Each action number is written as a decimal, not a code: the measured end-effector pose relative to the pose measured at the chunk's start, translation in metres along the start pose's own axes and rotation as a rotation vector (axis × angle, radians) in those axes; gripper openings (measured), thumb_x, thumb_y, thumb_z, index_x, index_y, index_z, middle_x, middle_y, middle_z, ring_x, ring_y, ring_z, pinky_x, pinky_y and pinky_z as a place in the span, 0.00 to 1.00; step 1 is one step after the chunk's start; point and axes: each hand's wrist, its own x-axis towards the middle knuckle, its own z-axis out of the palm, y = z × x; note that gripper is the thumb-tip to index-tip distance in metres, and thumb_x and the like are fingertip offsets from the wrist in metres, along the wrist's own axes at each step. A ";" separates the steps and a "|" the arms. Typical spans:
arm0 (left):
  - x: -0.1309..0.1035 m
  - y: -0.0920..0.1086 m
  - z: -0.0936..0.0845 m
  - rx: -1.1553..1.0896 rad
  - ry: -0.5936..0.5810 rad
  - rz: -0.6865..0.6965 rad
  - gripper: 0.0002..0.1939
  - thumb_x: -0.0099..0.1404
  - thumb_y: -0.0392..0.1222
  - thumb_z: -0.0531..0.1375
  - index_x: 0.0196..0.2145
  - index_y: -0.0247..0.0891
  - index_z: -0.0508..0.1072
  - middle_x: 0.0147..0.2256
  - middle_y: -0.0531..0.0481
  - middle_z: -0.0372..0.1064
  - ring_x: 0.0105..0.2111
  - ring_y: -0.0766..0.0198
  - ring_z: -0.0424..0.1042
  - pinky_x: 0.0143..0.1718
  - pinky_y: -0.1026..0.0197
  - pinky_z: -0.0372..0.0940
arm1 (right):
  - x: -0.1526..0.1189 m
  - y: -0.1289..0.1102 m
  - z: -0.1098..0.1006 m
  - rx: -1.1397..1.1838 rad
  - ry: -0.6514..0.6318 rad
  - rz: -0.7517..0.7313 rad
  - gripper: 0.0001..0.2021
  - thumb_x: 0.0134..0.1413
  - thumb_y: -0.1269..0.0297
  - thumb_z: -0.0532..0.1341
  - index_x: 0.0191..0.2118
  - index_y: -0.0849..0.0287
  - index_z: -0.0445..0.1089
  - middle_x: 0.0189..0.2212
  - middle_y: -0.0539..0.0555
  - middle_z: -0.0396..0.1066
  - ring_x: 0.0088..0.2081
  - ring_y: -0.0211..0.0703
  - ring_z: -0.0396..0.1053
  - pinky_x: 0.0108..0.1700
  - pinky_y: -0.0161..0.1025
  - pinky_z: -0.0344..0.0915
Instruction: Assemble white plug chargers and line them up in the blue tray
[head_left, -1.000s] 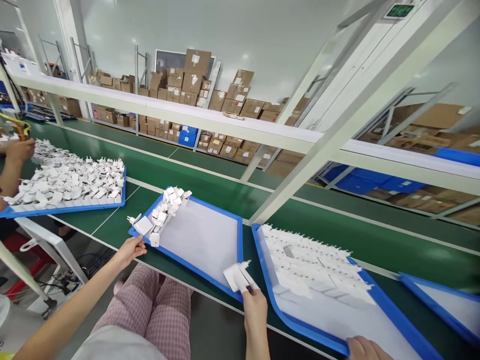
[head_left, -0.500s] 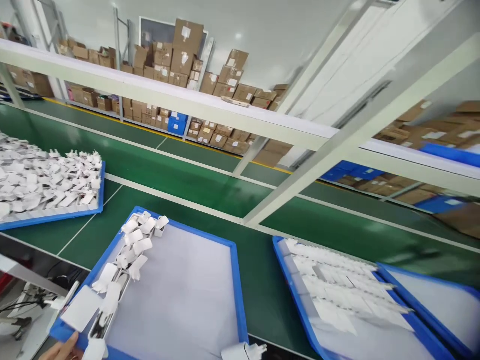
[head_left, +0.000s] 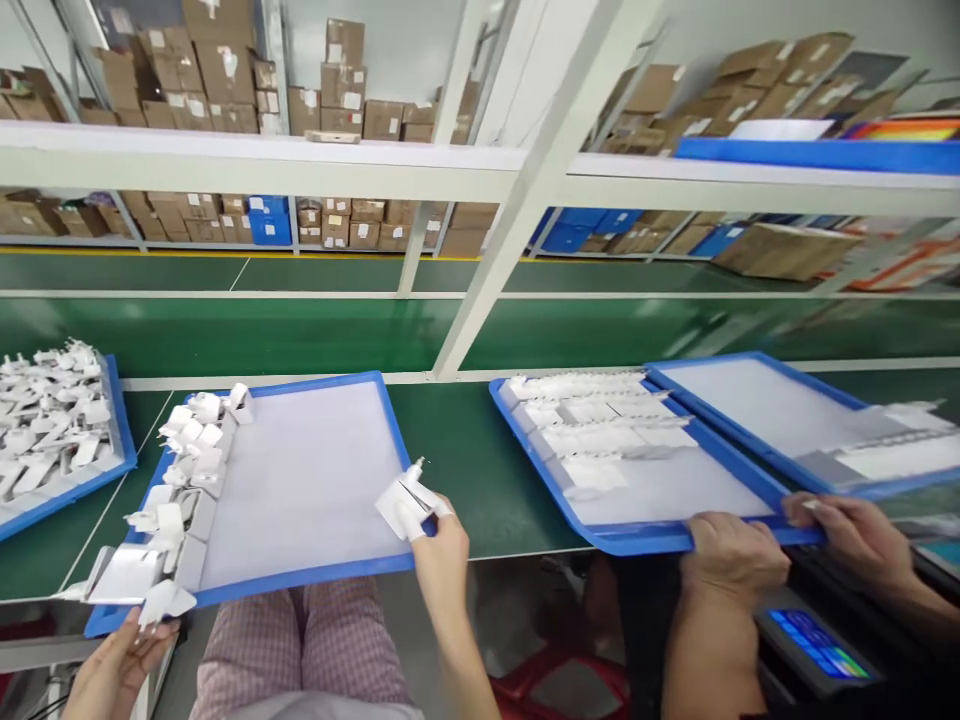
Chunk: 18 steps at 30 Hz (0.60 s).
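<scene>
My right hand (head_left: 435, 545), with white covers on its fingertips, grips a white plastic part (head_left: 394, 508) with a small pronged end, over the right side of a blue-rimmed tray (head_left: 300, 578). At that tray's front left corner my left hand (head_left: 124, 655) has its fingers curled at a flared white part (head_left: 166, 603), which partly hides the fingertips. A row of white plastic parts (head_left: 199, 470) runs along the tray's left side, some boxy and some with flat flaps. The rest of its pale lining is bare.
A heaped tray of white parts (head_left: 52, 430) is at far left. On the right, a co-worker's hands (head_left: 739, 555) hold the front rim of a tray with rows of white parts (head_left: 600, 410). Another tray (head_left: 750, 390) adjoins it. A slanted post (head_left: 510, 220) rises behind the bench.
The view has swung right and down, bringing my right hand and the co-worker's hands into sight. The white part formerly at the tray's front right is now in my right hand.
</scene>
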 end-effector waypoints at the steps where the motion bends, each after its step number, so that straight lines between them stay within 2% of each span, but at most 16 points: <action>1: 0.007 0.004 -0.003 -0.027 0.002 0.022 0.20 0.38 0.55 0.76 0.19 0.40 0.75 0.23 0.52 0.79 0.31 0.51 0.81 0.37 0.58 0.78 | -0.001 -0.005 0.005 0.025 -0.006 -0.015 0.21 0.48 0.53 0.63 0.45 0.62 0.75 0.43 0.60 0.77 0.43 0.52 0.73 0.47 0.43 0.67; 3: 0.019 0.012 -0.010 -0.084 -0.007 0.052 0.18 0.38 0.53 0.76 0.18 0.40 0.75 0.20 0.54 0.77 0.29 0.56 0.80 0.34 0.63 0.77 | -0.008 -0.013 0.013 0.056 -0.011 -0.040 0.20 0.50 0.54 0.63 0.45 0.62 0.74 0.44 0.59 0.76 0.44 0.51 0.72 0.48 0.42 0.66; 5: 0.026 0.021 -0.017 -0.059 -0.004 0.019 0.19 0.38 0.53 0.76 0.16 0.40 0.72 0.15 0.56 0.71 0.27 0.59 0.78 0.33 0.65 0.77 | -0.016 -0.019 0.019 0.065 -0.016 -0.057 0.19 0.51 0.54 0.63 0.45 0.61 0.74 0.46 0.60 0.74 0.44 0.50 0.72 0.48 0.42 0.66; 8: 0.023 0.034 -0.017 -0.013 0.017 -0.019 0.24 0.37 0.56 0.75 0.14 0.40 0.67 0.12 0.56 0.65 0.26 0.60 0.77 0.33 0.67 0.76 | -0.027 -0.019 0.021 0.089 -0.046 -0.054 0.20 0.51 0.54 0.64 0.46 0.61 0.73 0.48 0.60 0.73 0.45 0.50 0.73 0.47 0.41 0.66; 12: -0.001 0.040 -0.001 0.049 -0.003 0.102 0.28 0.35 0.60 0.74 0.13 0.40 0.64 0.13 0.56 0.63 0.28 0.63 0.73 0.37 0.70 0.73 | -0.025 -0.006 0.016 0.106 -0.052 -0.008 0.20 0.49 0.53 0.63 0.45 0.61 0.73 0.48 0.60 0.73 0.46 0.52 0.72 0.49 0.42 0.66; 15: -0.021 0.037 0.016 0.068 -0.003 0.131 0.29 0.35 0.63 0.74 0.11 0.41 0.63 0.10 0.57 0.59 0.26 0.62 0.71 0.37 0.68 0.72 | -0.012 0.011 0.006 0.074 -0.027 0.027 0.24 0.46 0.50 0.62 0.44 0.63 0.74 0.45 0.61 0.75 0.44 0.54 0.72 0.47 0.44 0.65; 18: -0.041 0.028 0.035 0.108 -0.044 0.127 0.30 0.43 0.65 0.71 0.09 0.41 0.62 0.14 0.52 0.64 0.29 0.58 0.72 0.38 0.63 0.70 | 0.000 0.038 -0.017 0.023 -0.003 0.093 0.29 0.43 0.45 0.61 0.45 0.64 0.74 0.41 0.61 0.77 0.42 0.57 0.72 0.43 0.45 0.66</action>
